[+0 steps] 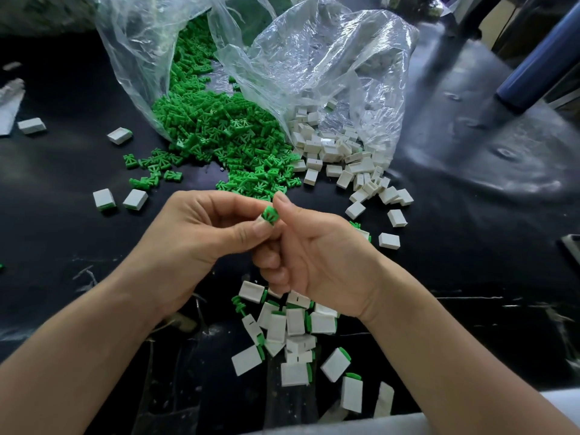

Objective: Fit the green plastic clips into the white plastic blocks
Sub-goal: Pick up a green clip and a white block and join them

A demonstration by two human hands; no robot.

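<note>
the white block [260, 218] pinched between the left hand [194, 233] and right hand [314, 259] is nearly all hidden behind the left thumb and the right fingers; only the top of its green clip [270, 214] shows, so how deep it sits cannot be told; a green-and-white piece [361, 229] lies half behind the right hand; the blue cylinder [539, 67] and the clear bags [314, 58] run off the picture's edges
</note>
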